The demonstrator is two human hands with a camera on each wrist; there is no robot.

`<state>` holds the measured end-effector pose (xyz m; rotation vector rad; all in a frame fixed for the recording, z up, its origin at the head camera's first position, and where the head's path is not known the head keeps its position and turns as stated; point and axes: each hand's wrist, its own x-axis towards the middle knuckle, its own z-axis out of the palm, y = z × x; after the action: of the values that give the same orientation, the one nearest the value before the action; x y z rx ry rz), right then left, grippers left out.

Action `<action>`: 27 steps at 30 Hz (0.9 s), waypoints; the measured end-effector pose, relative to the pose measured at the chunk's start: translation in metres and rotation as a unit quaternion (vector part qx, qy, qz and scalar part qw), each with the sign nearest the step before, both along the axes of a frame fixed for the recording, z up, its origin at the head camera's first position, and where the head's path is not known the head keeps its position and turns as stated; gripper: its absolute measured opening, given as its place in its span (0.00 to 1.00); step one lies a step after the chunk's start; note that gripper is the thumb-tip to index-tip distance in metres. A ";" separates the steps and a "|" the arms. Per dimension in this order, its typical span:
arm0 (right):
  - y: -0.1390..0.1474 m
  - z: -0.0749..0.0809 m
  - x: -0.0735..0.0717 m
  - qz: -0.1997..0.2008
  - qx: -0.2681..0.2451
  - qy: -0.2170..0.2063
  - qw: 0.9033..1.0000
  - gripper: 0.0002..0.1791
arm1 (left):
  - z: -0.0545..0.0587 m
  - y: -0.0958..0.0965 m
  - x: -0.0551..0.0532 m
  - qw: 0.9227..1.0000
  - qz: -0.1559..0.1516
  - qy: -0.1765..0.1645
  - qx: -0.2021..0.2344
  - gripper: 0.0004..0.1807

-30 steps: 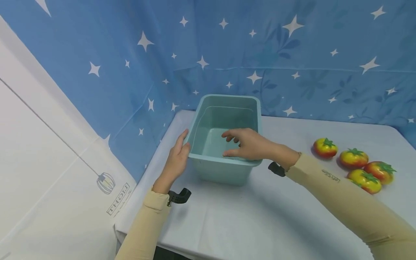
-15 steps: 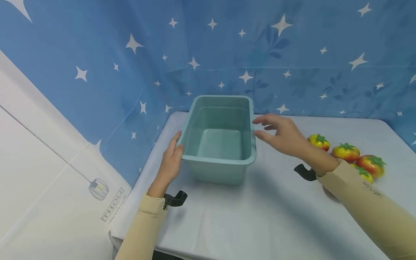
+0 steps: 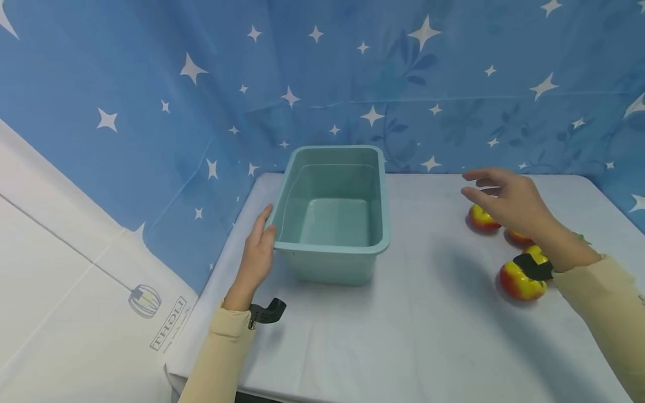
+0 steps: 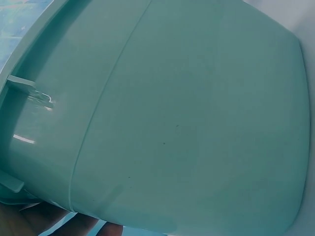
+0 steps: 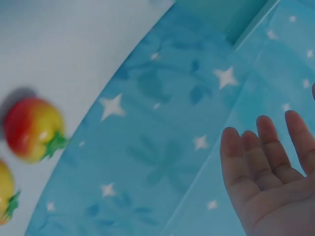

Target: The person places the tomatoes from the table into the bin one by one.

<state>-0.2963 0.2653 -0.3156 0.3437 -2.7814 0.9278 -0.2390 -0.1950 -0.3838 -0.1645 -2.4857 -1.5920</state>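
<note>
A pale teal plastic bin (image 3: 332,263) stands upright on the table with nothing inside. My left hand (image 3: 256,257) grips its near left corner, the thumb at the rim and the other fingers along the side; the left wrist view is filled by the bin's outer wall (image 4: 187,118). To the right, my right hand (image 3: 516,201) hovers above several red-and-yellow tomatoes (image 3: 521,281) with green leafy tops. It holds nothing, its fingers loosely bent, and it partly hides the group. One tomato (image 5: 33,129) shows whole in the right wrist view.
The table wears a white cloth (image 3: 398,341), its front edge at the bottom left. Behind it hangs a blue curtain (image 3: 332,73) with white stars. A white printed sheet (image 3: 90,302) covers the left side.
My right hand has come out of the bin and travelled right, over the tomatoes. My left hand keeps its grip on the bin. The whole view has shifted slightly.
</note>
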 end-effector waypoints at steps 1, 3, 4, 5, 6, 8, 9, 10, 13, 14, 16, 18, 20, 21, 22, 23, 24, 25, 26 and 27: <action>0.005 -0.001 -0.003 -0.007 0.006 -0.003 1.000 0.29 | 0.000 -0.001 0.000 1.000 0.000 0.000 0.001 0.29; 0.014 -0.003 -0.011 -0.021 0.021 -0.016 0.999 0.31 | -0.001 -0.001 0.000 1.000 0.000 0.001 0.003 0.29; 0.019 -0.005 -0.015 -0.025 0.027 -0.022 0.999 0.32 | -0.001 -0.002 0.000 1.000 0.002 0.002 0.004 0.29; 0.024 -0.007 -0.020 -0.029 0.035 -0.027 0.999 0.33 | -0.001 -0.002 0.000 1.000 0.002 0.003 0.005 0.29; 0.029 -0.009 -0.025 -0.032 0.044 -0.032 0.998 0.34 | -0.001 -0.001 0.000 1.000 0.002 0.003 0.006 0.29; 0.038 -0.014 -0.034 -0.032 0.064 -0.047 0.996 0.36 | 0.000 -0.001 0.000 1.000 0.003 0.005 0.007 0.29; 0.042 -0.017 -0.039 -0.030 0.072 -0.058 0.995 0.37 | 0.000 -0.001 0.000 1.000 0.004 0.006 0.007 0.29; 0.045 -0.021 -0.043 -0.026 0.081 -0.070 0.994 0.37 | 0.000 -0.001 0.000 1.000 0.005 0.007 0.007 0.29; 0.051 -0.029 -0.054 -0.017 0.107 -0.101 0.989 0.40 | 0.000 0.000 0.000 1.000 0.004 0.008 0.008 0.29; 0.053 -0.032 -0.057 -0.015 0.112 -0.109 0.988 0.40 | 0.000 0.000 0.000 1.000 0.003 0.009 0.008 0.29; 0.055 -0.036 -0.062 -0.018 0.120 -0.116 0.986 0.41 | -0.001 0.000 0.000 1.000 0.002 0.009 0.009 0.29; 0.056 -0.040 -0.066 -0.024 0.126 -0.115 0.985 0.41 | -0.002 0.000 0.000 1.000 -0.001 0.010 0.011 0.29; 0.057 -0.041 -0.070 -0.028 0.132 -0.122 0.983 0.41 | -0.002 -0.001 0.000 1.000 -0.002 0.012 0.010 0.29; 0.058 -0.042 -0.072 -0.027 0.138 -0.128 0.982 0.41 | -0.003 -0.001 0.000 1.000 -0.001 0.012 0.009 0.29; 0.058 -0.043 -0.073 -0.026 0.145 -0.137 0.980 0.42 | -0.003 -0.001 0.000 1.000 -0.001 0.013 0.009 0.29; 0.059 -0.044 -0.075 -0.025 0.153 -0.147 0.977 0.42 | -0.003 -0.001 0.000 1.000 -0.001 0.014 0.008 0.29; 0.059 -0.045 -0.076 -0.023 0.161 -0.159 0.974 0.43 | -0.003 -0.001 0.000 1.000 -0.001 0.014 0.007 0.29; 0.059 -0.045 -0.077 -0.020 0.169 -0.171 0.971 0.43 | -0.003 -0.001 0.000 1.000 0.000 0.015 0.006 0.29; 0.059 -0.046 -0.078 -0.017 0.177 -0.183 0.967 0.44 | -0.002 -0.001 0.000 1.000 0.001 0.015 0.006 0.29; 0.059 -0.047 -0.080 -0.013 0.183 -0.195 0.963 0.44 | -0.002 -0.001 0.000 1.000 0.001 0.014 0.005 0.29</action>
<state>-0.3759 0.3240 -0.3626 0.1881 -3.3155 0.5104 -0.2386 -0.1964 -0.3860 -0.1809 -2.4559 -1.5892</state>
